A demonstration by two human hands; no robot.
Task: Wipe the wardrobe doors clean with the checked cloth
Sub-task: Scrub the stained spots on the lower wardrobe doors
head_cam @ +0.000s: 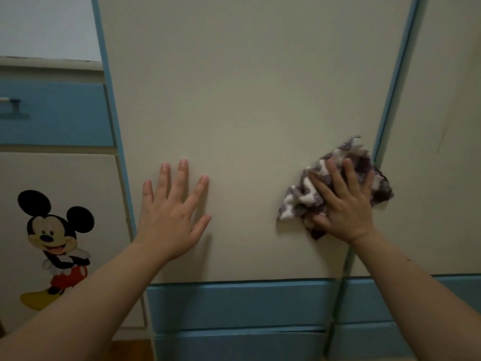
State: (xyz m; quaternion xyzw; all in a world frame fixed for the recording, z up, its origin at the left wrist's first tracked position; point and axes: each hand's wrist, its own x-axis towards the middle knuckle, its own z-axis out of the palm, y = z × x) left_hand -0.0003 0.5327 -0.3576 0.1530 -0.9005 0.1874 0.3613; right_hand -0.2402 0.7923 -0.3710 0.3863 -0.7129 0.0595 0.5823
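A cream wardrobe door [247, 100] with blue edging fills the middle of the head view. My left hand [171, 217] lies flat against its lower left part, fingers spread. My right hand [343, 204] presses the bunched purple-and-white checked cloth [302, 199] against the door's lower right, close to the blue edge strip [395, 82]. The fingers lie fairly straight over the cloth, and much of it sticks out above and to the left of the hand. A second cream door [442, 126] begins right of that strip.
Blue drawer fronts [239, 303] run below the doors. At left stands a lower cabinet with a blue drawer [57, 113], a handle [11, 105] and a cartoon mouse sticker [57, 243] on its cream door. Wooden floor [130, 350] shows at the bottom.
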